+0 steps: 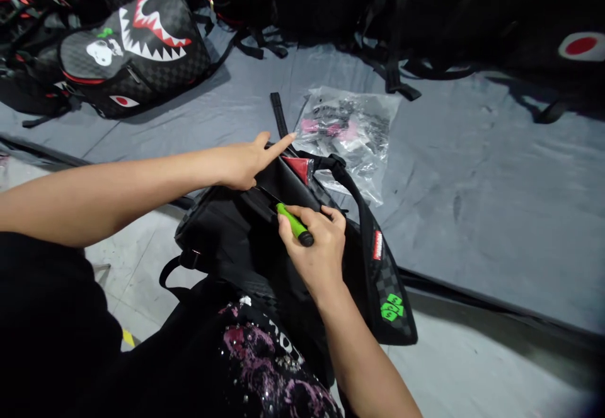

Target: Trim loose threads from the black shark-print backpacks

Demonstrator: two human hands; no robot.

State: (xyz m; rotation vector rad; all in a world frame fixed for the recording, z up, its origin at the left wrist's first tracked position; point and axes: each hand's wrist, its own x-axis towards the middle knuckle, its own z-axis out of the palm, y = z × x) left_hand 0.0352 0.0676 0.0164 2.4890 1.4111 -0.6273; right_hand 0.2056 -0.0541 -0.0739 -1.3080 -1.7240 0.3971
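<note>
A black checkered backpack (222,229) lies across my lap and the table's edge, its dark inside facing me. At its upper edge is my left hand (243,162), gripping the material with one finger stretched along the rim. My right hand (316,238) is closed around a green-handled tool (292,222) with a black end. The tool's thin tip points up and left toward the bag's lining, near my left hand; its exact kind is unclear. A shoulder strap (392,279) with a green print hangs on the right. A red triangular patch (300,167) shows by the rim.
A clear plastic bag (350,134) with pink contents lies just beyond the backpack on the grey-covered table (472,185). Another backpack (142,58) with a shark-mouth print sits at the back left. More dark bags (321,2) line the far side, straps trailing.
</note>
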